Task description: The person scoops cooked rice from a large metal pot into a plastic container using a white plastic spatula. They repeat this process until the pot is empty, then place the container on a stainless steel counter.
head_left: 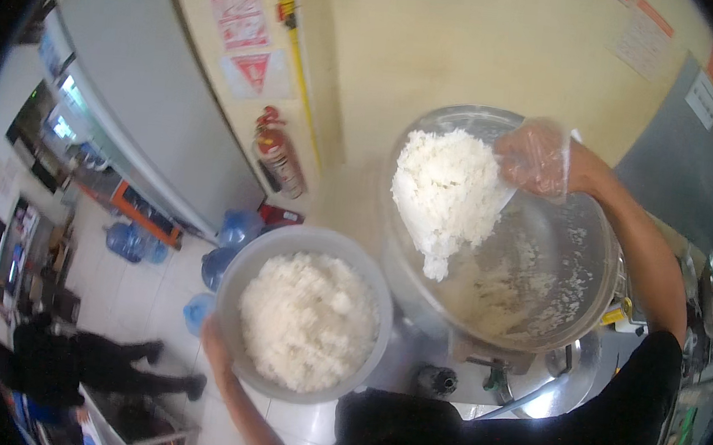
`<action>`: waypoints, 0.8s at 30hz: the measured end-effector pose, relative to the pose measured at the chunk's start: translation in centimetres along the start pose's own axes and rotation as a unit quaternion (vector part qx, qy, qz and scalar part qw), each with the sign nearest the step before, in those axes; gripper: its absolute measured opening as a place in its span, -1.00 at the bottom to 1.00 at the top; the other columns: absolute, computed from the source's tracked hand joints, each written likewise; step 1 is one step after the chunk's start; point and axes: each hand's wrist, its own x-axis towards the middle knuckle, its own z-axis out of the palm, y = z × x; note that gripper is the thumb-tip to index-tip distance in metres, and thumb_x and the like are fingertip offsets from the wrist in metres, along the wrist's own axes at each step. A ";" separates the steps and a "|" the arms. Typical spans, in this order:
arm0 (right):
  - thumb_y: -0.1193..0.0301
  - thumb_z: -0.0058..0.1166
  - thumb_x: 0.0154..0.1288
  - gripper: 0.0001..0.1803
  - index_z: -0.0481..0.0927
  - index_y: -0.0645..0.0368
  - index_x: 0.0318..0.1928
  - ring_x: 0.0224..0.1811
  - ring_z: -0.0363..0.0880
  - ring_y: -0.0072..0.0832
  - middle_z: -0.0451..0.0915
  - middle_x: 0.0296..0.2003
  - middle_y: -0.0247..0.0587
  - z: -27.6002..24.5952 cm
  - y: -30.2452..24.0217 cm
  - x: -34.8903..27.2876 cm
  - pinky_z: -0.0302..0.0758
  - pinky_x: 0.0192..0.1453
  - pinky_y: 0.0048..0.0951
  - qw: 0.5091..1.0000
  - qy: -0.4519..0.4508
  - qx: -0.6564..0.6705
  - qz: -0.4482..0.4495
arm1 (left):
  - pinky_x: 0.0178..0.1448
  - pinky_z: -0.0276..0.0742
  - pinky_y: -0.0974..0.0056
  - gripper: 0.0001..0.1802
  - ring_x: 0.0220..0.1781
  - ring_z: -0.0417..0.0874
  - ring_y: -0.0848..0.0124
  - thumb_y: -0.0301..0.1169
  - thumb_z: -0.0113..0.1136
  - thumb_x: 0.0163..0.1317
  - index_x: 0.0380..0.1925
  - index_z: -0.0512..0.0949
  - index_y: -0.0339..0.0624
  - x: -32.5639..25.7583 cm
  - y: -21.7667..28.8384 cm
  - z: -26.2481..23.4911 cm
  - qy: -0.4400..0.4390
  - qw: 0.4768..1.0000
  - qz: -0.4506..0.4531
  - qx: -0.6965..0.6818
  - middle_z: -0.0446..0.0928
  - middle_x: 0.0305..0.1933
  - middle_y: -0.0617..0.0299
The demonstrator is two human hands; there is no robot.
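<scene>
The left hand (215,341) grips the rim of a grey bowl (372,292) full of rice (305,320), fingers hidden beneath it. Beside it stands a big steel pot (572,284), where the gloved right hand (536,158), fingers clamped on a scoop, lifts a rice heap (448,192)

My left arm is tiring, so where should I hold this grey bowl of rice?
Probably grip the grey bowl at its bare rim on the near-left side, where the left hand already meets it. The cooked rice fills it, so a hand under the base would likely steady it. The right hand is busy scooping.
</scene>
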 end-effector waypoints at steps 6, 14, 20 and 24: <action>0.27 -0.02 0.30 -0.74 0.58 0.22 -0.24 -0.43 0.61 -0.07 0.63 -0.44 -0.01 -0.7 -12.1 6.3 0.55 -0.26 -0.08 0.988 -0.098 -0.068 -0.102 | 0.03 0.40 0.28 -0.60 -0.13 0.52 0.38 -0.14 -0.05 0.45 -0.08 0.55 -0.27 -0.6 4.2 1.0 -0.004 0.978 -0.078 -0.193 0.56 -0.19 0.20; 0.43 -0.01 0.22 -0.83 0.56 0.22 -0.22 -0.40 0.68 -0.16 0.64 -0.48 -0.04 6.2 -21.1 7.2 0.57 -0.41 -0.21 0.976 -0.093 -0.148 -0.128 | -0.15 0.30 0.42 -0.70 -0.29 0.37 0.60 -0.14 0.00 0.44 -0.29 0.47 -0.13 -2.0 10.0 1.5 0.014 0.932 -0.163 -0.324 0.44 -0.36 0.41; 0.46 -0.07 0.27 -0.72 0.43 0.24 -0.02 -0.45 0.67 -0.18 0.64 -0.43 -0.01 8.3 -25.2 3.6 0.58 -0.41 -0.23 0.991 -0.068 -0.098 -0.059 | -0.14 0.28 0.42 -0.72 -0.28 0.34 0.58 -0.16 0.00 0.45 -0.31 0.45 -0.13 -1.8 8.8 2.1 -0.002 0.916 -0.163 -0.366 0.42 -0.34 0.40; 0.44 -0.14 0.32 -0.70 0.41 0.23 0.04 -0.36 0.69 -0.15 0.64 -0.40 0.03 14.3 -28.3 3.3 0.60 -0.37 -0.17 0.996 -0.078 -0.011 0.050 | -0.10 0.30 0.39 -0.71 -0.25 0.35 0.55 -0.16 -0.01 0.45 -0.30 0.44 -0.15 -1.7 8.7 2.1 -0.010 0.914 -0.166 -0.369 0.43 -0.31 0.36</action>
